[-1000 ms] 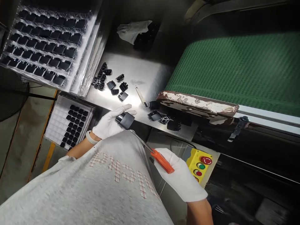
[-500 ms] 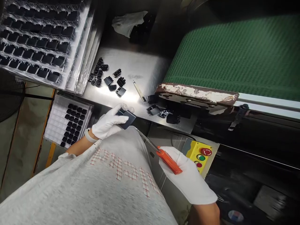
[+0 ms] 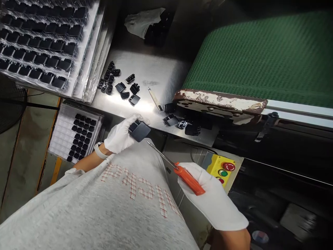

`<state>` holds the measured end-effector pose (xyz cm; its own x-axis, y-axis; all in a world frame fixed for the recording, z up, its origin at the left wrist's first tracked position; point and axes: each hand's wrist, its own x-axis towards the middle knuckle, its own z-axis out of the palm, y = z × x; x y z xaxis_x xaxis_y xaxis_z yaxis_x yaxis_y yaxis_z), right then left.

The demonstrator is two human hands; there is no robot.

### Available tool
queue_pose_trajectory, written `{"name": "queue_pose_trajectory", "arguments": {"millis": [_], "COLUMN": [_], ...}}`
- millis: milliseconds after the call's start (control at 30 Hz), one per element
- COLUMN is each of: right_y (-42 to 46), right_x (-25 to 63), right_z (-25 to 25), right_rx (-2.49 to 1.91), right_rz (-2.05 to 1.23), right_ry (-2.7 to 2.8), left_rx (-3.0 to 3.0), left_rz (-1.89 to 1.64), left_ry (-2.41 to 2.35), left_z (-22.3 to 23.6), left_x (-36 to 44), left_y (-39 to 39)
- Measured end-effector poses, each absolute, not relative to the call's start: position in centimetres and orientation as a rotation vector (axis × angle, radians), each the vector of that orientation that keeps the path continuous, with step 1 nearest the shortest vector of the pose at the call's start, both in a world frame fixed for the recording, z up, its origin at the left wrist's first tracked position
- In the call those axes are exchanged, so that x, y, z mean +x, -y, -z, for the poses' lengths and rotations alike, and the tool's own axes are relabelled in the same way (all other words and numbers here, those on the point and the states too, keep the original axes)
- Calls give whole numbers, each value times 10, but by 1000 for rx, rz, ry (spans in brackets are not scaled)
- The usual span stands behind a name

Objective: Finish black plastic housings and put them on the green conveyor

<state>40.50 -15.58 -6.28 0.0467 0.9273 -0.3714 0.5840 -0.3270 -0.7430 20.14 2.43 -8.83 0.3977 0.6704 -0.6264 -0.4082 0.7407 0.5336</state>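
Observation:
My left hand (image 3: 120, 136), in a white glove, is closed around a black plastic part (image 3: 139, 130), held just in front of the steel table edge. My right hand (image 3: 212, 198), also gloved, grips the orange handle of a screwdriver (image 3: 187, 180). Its metal shaft points up-left toward the black part, with the tip a short way from it. Several loose black parts (image 3: 122, 85) lie on the steel table (image 3: 153, 73) beyond my left hand.
Clear trays of black parts (image 3: 39, 45) are stacked at the upper left; another tray (image 3: 75, 135) sits lower left. A green conveyor belt (image 3: 260, 59) runs on the right. A yellow button box (image 3: 223, 170) is beside my right hand. A white cloth (image 3: 142, 21) lies at the back.
My left hand has turned the black part slightly. My right hand with the screwdriver has drifted a little right and down, drawing the tip away from the part.

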Motion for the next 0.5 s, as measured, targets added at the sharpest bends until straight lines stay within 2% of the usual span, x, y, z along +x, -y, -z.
{"name": "queue_pose_trajectory", "arguments": {"millis": [333,500], "right_y": [136,125], "right_x": [392,383], "right_z": [70,69], "right_rx": [-2324,-2462], "right_rz": [-1343,-1427], "right_ry": [1514,1655], "left_rx": [260,207], "left_rz": [-905,-962], "left_ry": [-1234,-1315], "left_z": [137,142], "left_x": [210,201], "left_y": [-36,-42]}}
